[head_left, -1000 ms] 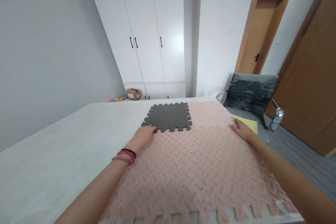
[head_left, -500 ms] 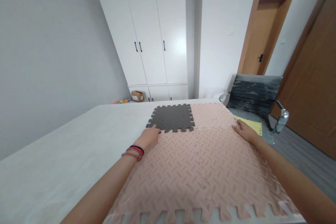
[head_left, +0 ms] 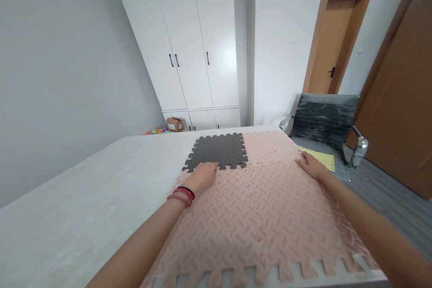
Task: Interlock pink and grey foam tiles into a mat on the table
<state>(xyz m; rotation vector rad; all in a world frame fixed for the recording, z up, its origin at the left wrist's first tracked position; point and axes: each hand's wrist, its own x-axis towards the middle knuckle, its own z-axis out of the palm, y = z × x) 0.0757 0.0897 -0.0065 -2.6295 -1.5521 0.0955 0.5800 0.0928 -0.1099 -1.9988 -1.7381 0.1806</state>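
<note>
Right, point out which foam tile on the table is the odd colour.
The grey tile, at the far left; the pink tiles joined to it all match each other. The left hand rests at its near edge.

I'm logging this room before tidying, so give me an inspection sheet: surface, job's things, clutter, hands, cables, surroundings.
Surface: white table, mats over its right part.
Job's things: pink foam mats interlocked; grey foam tile against their far edge.
Clutter: yellow sheet on the chair seat.
Hands: left hand flat at the grey tile's near edge; right hand flat on the pink mats' right edge.
Cables: nothing seen.
Surroundings: white wardrobe, cardboard box on the floor, wooden door.
</note>
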